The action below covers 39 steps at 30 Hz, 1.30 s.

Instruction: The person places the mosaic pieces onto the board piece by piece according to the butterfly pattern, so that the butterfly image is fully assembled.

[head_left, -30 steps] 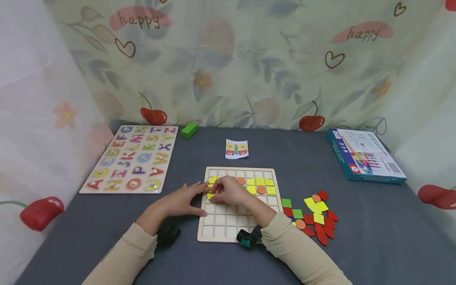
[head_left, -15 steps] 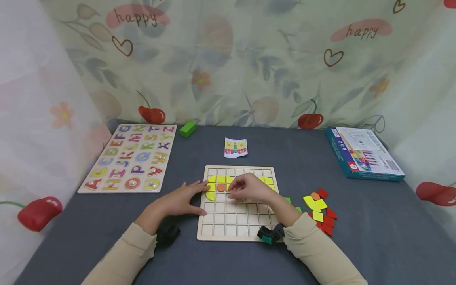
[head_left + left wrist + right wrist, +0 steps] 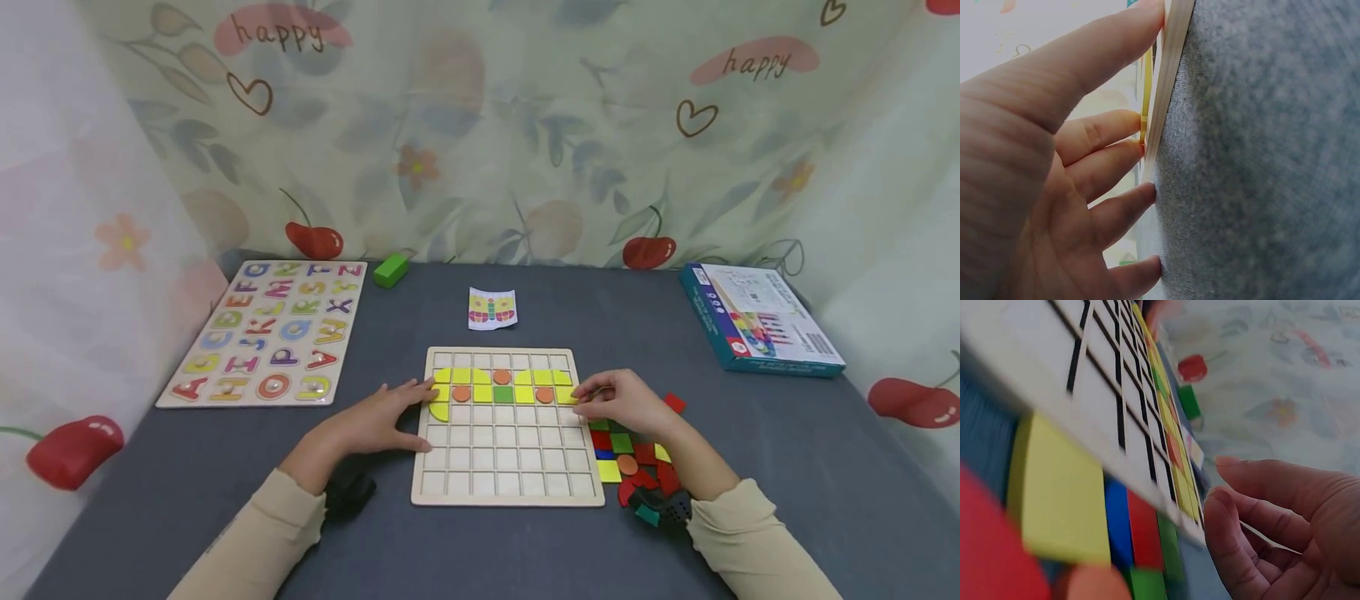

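A wooden grid board [image 3: 507, 458] lies flat, with yellow pieces, orange discs [image 3: 502, 377] and one green square [image 3: 503, 394] in its upper rows. My left hand [image 3: 375, 417] rests at the board's left edge, its fingers extended near a yellow quarter-round piece [image 3: 439, 412]. In the left wrist view, the thumb [image 3: 1116, 44] and fingertips meet the board's side. My right hand [image 3: 626, 404] hovers by the board's right edge, fingers loosely bent. The right wrist view shows a gap between its thumb and index finger, with nothing held.
Loose red, yellow, green, blue and orange pieces [image 3: 608, 472] lie right of the board, partly under my right hand. Behind the board is a small butterfly picture card [image 3: 492, 309]. An alphabet board [image 3: 262, 333] and green block [image 3: 391, 271] stand left; a box [image 3: 765, 321] lies right.
My right hand has moved rightward from the board's left part, across the grid to its right edge, uncovering the pieces in the upper rows. The left hand stays at the left edge.
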{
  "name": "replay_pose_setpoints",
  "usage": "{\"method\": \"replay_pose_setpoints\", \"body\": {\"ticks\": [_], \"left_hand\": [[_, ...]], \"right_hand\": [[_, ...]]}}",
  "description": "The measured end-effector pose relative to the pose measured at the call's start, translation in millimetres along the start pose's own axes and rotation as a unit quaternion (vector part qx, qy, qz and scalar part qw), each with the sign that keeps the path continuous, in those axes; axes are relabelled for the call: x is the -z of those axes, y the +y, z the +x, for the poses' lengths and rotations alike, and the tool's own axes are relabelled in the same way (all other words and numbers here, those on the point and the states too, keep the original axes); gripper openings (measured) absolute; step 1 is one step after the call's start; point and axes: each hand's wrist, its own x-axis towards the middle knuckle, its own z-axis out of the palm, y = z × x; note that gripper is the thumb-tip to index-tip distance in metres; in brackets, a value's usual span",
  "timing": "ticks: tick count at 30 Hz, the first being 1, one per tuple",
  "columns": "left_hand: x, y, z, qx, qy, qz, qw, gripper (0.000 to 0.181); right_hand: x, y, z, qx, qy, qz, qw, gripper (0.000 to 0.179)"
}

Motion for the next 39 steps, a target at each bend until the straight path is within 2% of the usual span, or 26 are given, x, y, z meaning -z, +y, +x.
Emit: {"method": "replay_pose_setpoints", "body": {"ticks": [8, 20, 28, 39], "left_hand": [[1.2, -1.0, -1.1, 0.0, 0.0, 0.002, 1.0, 0.079], [0.4, -1.6, -0.6, 0.0, 0.0, 0.001, 1.0, 0.079], [0.5, -2.2, -1.1, 0.002, 0.001, 0.001, 1.0, 0.079], [-0.1, -1.4, 0.0, 0.001, -0.002, -0.001, 1.0, 0.079]], "right_hand": [[35, 24, -28.8, -0.015, 0.017, -0.03, 0.9993, 0.043], [61, 57, -59.7, -0.043, 0.047, -0.037, 0.9973, 0.043], [68, 71, -65.1, -0.066, 0.049, -0.066, 0.9944, 0.045], [72, 75, -63.5, -0.027, 0.032, -0.071, 0.9966, 0.047]]}}
